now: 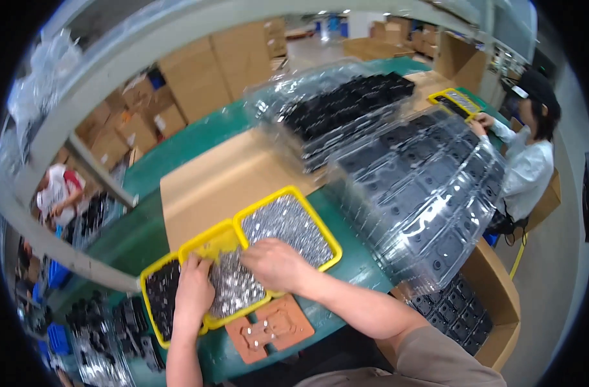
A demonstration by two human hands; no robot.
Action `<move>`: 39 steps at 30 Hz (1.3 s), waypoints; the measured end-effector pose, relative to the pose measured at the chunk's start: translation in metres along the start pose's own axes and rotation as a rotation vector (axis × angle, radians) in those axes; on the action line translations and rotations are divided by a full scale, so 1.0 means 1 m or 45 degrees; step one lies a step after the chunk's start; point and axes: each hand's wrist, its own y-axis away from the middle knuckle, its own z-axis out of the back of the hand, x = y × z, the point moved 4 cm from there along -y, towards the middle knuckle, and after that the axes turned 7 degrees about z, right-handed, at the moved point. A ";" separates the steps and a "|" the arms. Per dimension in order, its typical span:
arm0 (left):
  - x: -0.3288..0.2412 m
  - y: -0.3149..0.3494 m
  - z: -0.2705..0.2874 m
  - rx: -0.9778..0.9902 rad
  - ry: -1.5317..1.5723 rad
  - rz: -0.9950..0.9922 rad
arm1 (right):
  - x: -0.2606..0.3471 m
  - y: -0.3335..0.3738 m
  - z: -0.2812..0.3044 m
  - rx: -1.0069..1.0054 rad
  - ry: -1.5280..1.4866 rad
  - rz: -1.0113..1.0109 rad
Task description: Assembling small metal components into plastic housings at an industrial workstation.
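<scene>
My left hand (194,285) is over the left side of the middle yellow bin (207,242), its fingers curled down beside the small silver metal parts (233,290). My right hand (273,263) dips in from the right, fingers bent and pressed together over the same parts. What either hand pinches is hidden or too small to name. A yellow bin of small black parts (162,293) lies to the left. Another yellow bin of thin silver pieces (285,226) stands to the right. Just nearer to me lies an orange-brown fixture plate (288,322) with shaped recesses and a few tiny silver pieces on it.
Clear plastic trays of black parts (423,174) are stacked at the right, with more black parts (346,106) behind. A cardboard sheet (210,180) covers part of the green table (172,151). An open carton (501,303) stands lower right. Another person (530,155) works at far right.
</scene>
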 end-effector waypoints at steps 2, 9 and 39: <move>-0.010 -0.003 0.000 0.036 0.063 -0.001 | -0.007 0.003 0.001 0.018 -0.020 -0.037; -0.022 0.011 0.021 -0.013 0.622 -0.088 | 0.007 -0.018 0.030 0.075 -0.106 -0.070; -0.031 0.043 0.018 -0.356 0.607 -0.062 | 0.021 -0.008 0.010 0.055 -0.147 -0.139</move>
